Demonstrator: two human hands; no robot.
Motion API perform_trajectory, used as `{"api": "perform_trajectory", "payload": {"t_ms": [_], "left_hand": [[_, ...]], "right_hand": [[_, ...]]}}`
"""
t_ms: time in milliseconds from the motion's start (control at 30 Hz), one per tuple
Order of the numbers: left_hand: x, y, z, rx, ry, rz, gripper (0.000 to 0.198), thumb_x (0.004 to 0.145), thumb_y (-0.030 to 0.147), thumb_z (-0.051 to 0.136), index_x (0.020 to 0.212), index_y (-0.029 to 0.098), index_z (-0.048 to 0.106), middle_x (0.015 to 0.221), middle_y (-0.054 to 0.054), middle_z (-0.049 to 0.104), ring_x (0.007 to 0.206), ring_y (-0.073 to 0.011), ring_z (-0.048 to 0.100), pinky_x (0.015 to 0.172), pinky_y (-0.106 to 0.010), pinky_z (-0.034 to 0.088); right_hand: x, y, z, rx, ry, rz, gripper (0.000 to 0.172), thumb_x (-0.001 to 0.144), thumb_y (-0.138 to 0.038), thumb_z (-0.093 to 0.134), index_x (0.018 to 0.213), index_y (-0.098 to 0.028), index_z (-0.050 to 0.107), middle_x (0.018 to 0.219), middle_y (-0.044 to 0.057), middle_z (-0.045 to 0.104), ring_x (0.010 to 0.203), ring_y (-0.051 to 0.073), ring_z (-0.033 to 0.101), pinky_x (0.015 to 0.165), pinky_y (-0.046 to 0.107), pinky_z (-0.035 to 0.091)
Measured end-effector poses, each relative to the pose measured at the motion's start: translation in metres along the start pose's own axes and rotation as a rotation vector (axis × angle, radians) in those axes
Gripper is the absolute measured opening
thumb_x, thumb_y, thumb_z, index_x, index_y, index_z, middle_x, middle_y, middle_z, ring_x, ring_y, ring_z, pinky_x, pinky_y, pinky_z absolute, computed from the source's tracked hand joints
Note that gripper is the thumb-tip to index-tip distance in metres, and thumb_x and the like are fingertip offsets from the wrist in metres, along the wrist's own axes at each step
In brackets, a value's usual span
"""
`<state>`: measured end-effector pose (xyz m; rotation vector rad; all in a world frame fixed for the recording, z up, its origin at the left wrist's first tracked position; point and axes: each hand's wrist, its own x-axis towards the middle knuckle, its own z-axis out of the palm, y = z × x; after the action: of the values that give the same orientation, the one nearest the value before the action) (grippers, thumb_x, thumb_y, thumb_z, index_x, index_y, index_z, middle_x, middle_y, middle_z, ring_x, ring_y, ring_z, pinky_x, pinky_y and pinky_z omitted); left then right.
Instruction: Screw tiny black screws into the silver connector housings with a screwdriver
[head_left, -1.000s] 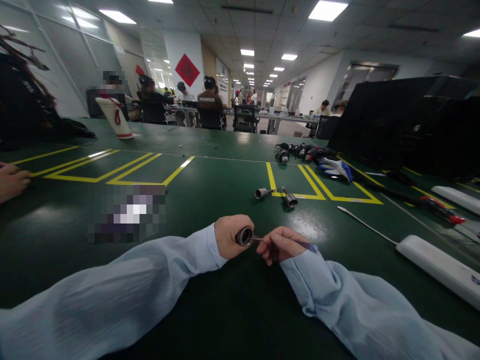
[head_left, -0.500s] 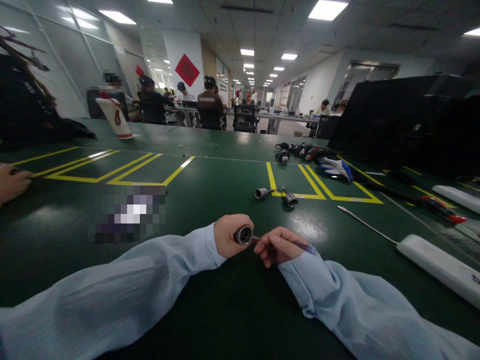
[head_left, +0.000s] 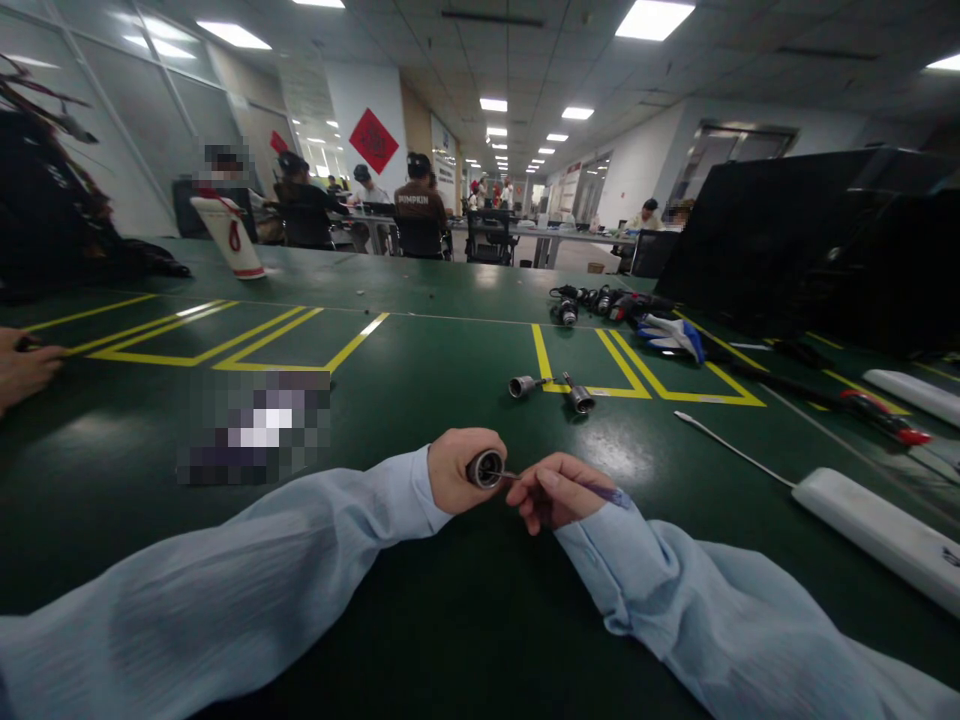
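My left hand (head_left: 459, 468) is closed around a metal hole saw (head_left: 487, 468), its round open mouth turned toward my right hand. Between the fingertips of my right hand (head_left: 556, 492) is a slim screwdriver (head_left: 613, 495) with a purplish handle end showing by the wrist. The thin shaft points left and reaches into the mouth of the hole saw; where its tip rests is hidden. Farther back on the green table lie two more cup-shaped hole saws, one on the left (head_left: 521, 386) and one on the right (head_left: 581, 398), each with a shank.
A white power strip (head_left: 870, 520) with a cable lies at right, near a red-handled tool (head_left: 889, 418). Blue-white gloves (head_left: 671, 338) and dark tools (head_left: 592, 300) sit farther back. A paper cup (head_left: 231, 238) stands at far left. Another person's hand (head_left: 26, 368) is at the left edge.
Both hands stay almost in place, with the hole saw and screwdriver held as before. Only a very slight shift of the view shows.
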<state>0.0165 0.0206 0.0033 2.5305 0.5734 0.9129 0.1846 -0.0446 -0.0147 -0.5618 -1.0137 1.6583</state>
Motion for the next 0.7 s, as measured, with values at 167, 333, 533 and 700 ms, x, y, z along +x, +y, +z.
{"api": "perform_trajectory", "payload": {"t_ms": [167, 333, 533, 700], "left_hand": [[-0.0005, 0.0003, 0.0008, 0.084, -0.044, 0.012, 0.01, 0.071, 0.022, 0.052, 0.064, 0.016, 0.048, 0.058, 0.002, 0.049, 0.051, -0.0073, 0.043, 0.047, -0.018, 0.034], [-0.0003, 0.0009, 0.0007, 0.083, -0.039, 0.02, 0.01, 0.072, 0.022, 0.051, 0.064, 0.015, 0.048, 0.057, 0.002, 0.048, 0.051, -0.0076, 0.044, 0.047, -0.018, 0.035], [0.0, 0.0015, 0.0012, 0.063, -0.008, 0.002, 0.01, 0.071, 0.021, 0.052, 0.064, 0.015, 0.047, 0.057, 0.002, 0.048, 0.05, -0.0071, 0.043, 0.047, -0.018, 0.035], [0.0006, 0.0025, 0.0017, 0.026, 0.001, -0.038, 0.014, 0.071, 0.023, 0.053, 0.062, 0.015, 0.046, 0.056, 0.003, 0.048, 0.05, -0.007, 0.042, 0.047, -0.018, 0.034]], "right_hand": [[0.0008, -0.0026, -0.0021, -0.018, 0.028, 0.054, 0.018, 0.072, -0.03, 0.065, 0.07, -0.013, 0.06, 0.071, 0.006, 0.069, 0.059, 0.011, 0.061, 0.051, 0.022, 0.048], [0.0012, -0.0036, -0.0026, -0.014, 0.02, 0.063, 0.019, 0.073, -0.03, 0.064, 0.069, -0.013, 0.06, 0.072, 0.006, 0.069, 0.059, 0.011, 0.06, 0.051, 0.023, 0.047], [0.002, -0.0018, -0.0037, 0.014, -0.009, 0.052, 0.016, 0.075, -0.029, 0.063, 0.071, -0.013, 0.06, 0.073, 0.005, 0.069, 0.059, 0.011, 0.06, 0.05, 0.022, 0.047], [0.002, -0.0022, -0.003, 0.034, -0.011, 0.057, 0.016, 0.074, -0.029, 0.063, 0.072, -0.014, 0.061, 0.074, 0.006, 0.069, 0.059, 0.011, 0.06, 0.051, 0.023, 0.047]]}}
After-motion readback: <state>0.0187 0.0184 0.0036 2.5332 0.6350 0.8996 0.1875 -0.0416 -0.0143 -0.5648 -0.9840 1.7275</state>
